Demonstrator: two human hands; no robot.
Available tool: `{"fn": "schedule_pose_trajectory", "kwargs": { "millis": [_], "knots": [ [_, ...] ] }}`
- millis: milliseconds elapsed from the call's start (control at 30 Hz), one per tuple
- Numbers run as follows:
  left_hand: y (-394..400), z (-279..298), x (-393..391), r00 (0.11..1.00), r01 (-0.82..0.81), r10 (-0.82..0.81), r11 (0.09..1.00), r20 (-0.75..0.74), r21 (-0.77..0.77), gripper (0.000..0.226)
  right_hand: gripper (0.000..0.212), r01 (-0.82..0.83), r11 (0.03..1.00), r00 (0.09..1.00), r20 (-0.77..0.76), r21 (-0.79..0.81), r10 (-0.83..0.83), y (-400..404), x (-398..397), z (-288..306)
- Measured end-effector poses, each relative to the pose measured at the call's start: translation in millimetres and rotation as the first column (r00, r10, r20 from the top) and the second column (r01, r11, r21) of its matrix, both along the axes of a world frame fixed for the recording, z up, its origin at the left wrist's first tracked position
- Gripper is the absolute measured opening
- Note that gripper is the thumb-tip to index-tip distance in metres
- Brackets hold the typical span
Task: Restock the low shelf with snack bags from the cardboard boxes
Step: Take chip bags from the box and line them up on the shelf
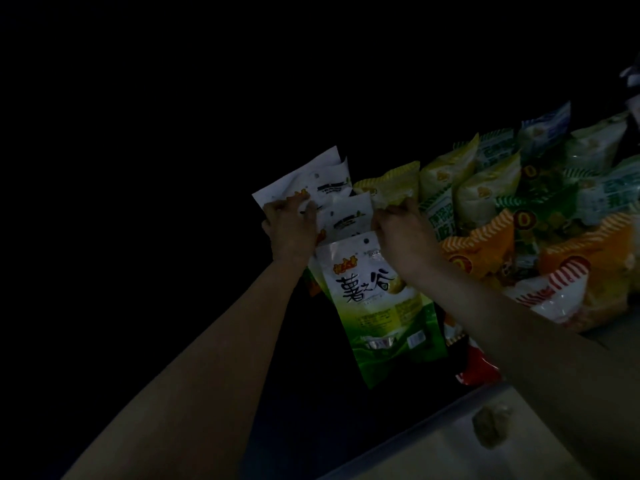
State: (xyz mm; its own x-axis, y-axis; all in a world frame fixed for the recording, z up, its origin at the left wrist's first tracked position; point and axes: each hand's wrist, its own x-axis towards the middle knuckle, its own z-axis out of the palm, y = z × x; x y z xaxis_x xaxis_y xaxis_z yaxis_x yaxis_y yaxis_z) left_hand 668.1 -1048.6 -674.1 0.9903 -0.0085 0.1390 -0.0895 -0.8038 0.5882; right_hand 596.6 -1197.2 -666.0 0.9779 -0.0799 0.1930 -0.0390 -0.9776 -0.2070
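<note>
Clearly, the head view is very dark, and more than half the frame, the whole left and top, is black, so the low shelf itself cannot be made out. At centre frame both hands reach forward into a fan of white-and-green snack bags (332,199). The left hand (292,225) has its fingers curled over the upper edges of the rear bags, gripping them. The right hand (403,230) pinches the top of the bags just beside it, its fingertips hidden among the packaging. One front bag (377,299), with large black characters on it, hangs tilted below the two hands toward lower centre.

The likeliest slip, as I judge it, is that front bag sliding out of the fan: it hangs lowest and I cannot tell whether either hand truly holds it. The glossy film would let the stacked bags shear apart if the grip loosens. Poor light also makes misplacing them easy.

Right of centre, a packed row of yellow and green bags (485,181) stands upright, with orange striped bags (485,251) and a red-and-white striped bag (554,289) in front. These crowd the right wrist, and a nudge could topple them. A pale surface (433,445), perhaps a cardboard box flap, fills the lower right, bearing a small crumpled scrap (491,426).
</note>
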Motion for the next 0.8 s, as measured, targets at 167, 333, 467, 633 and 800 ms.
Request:
{"fn": "schedule_pose_trajectory", "kwargs": {
  "millis": [167,333,467,633,800],
  "knots": [
    [4.6,-2.2,-6.3,0.997,0.059,-0.052,0.989,-0.06,0.134,0.039,0.022,0.016,0.999,0.999,0.035,0.028,-0.017,0.0,0.2,-3.3],
    [25.0,-0.4,-4.9,0.998,0.042,-0.045,0.996,0.034,0.082,0.032,0.018,-0.077,0.996,0.994,0.077,0.038,0.074,8.3,6.4,-3.6],
    [23.3,14.1,7.2,0.995,0.058,-0.05,0.995,0.087,-0.085,0.028,0.011,-0.145,0.986,0.942,0.316,0.082,0.113,23.9,23.0,1.3],
    [19.0,5.5,7.4,0.982,0.186,-0.17,0.922,0.077,-0.34,0.028,0.014,-0.133,0.984,0.915,0.396,0.116,0.077,32.2,31.5,-0.9],
    [23.1,-5.5,0.0,0.999,0.031,-0.018,0.843,0.029,-0.537,0.045,0.033,-0.1,0.98,0.94,0.34,0.174,0.036,33.3,8.8,-6.1]
  ]
}}
